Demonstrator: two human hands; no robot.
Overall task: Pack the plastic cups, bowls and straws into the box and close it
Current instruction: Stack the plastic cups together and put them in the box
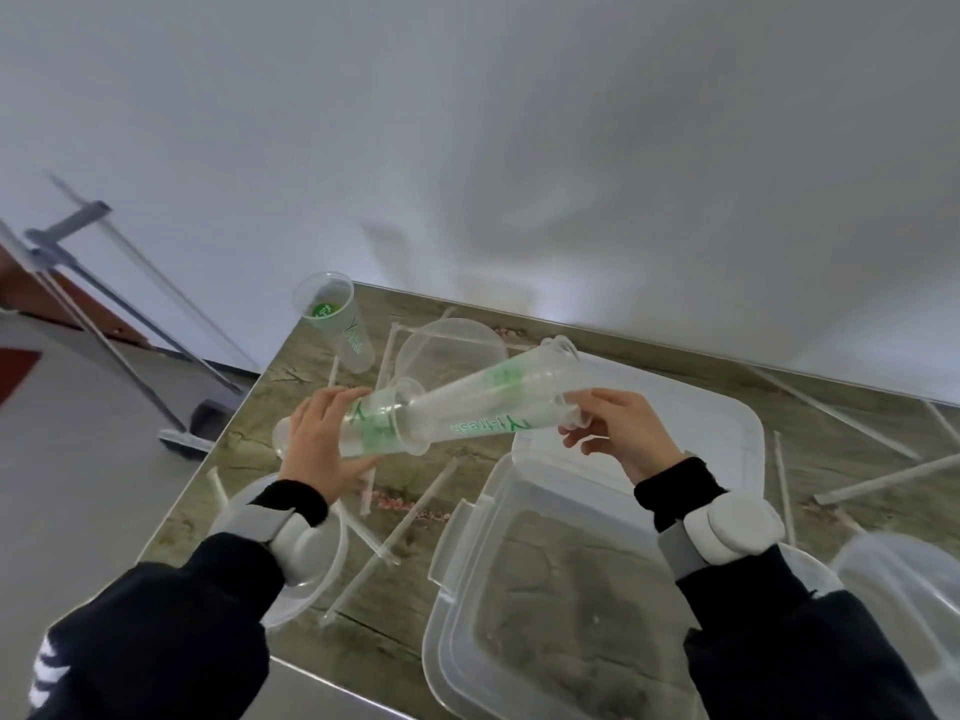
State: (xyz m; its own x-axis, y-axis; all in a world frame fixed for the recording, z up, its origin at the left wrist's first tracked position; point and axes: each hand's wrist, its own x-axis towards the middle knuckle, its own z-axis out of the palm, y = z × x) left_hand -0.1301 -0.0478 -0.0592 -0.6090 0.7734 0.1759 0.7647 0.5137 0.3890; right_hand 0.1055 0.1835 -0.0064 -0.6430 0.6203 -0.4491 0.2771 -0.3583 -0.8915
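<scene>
Meanwhile, open box [561, 605] beneath hand-held cups [483, 407]

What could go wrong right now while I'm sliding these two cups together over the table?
The left hand and right hand hold two clear cups at an angle to each other, so they could jam or crack rather than nest. They hang over the table, not over the open box, so a slip would land one among the loose straws. The upright cup stands at the table's far corner and could be knocked off.
</scene>
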